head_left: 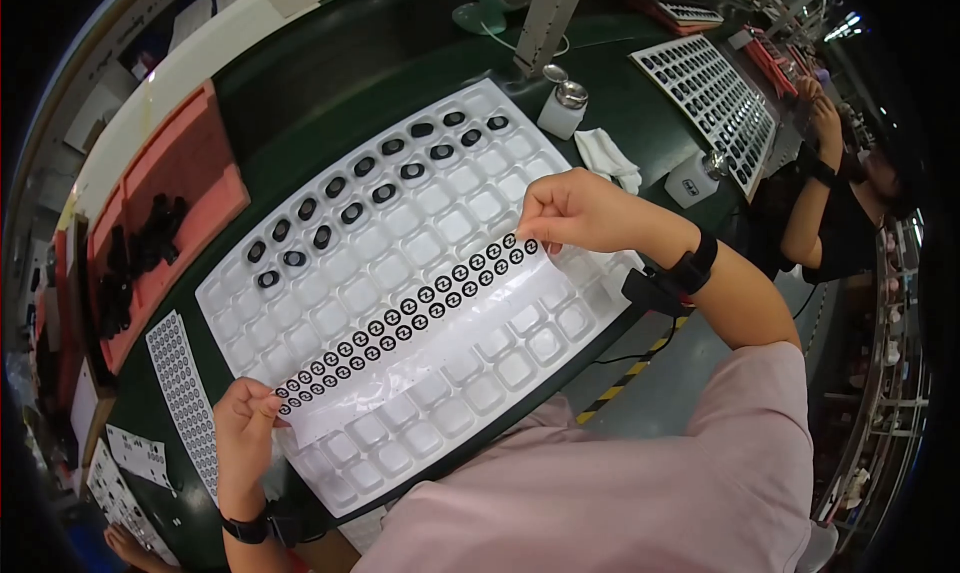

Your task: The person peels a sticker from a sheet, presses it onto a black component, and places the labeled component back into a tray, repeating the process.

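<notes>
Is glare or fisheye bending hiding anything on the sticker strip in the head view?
Head view: light sheen on the clear backing of the sticker strip, rings still legible; white tray edges bow with fisheye; corners black; left hand and right hand sharp, far benches slightly soft.

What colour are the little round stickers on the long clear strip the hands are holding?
The little round stickers are black with white centres, in two rows on the clear strip. Head view shows them best.
</notes>
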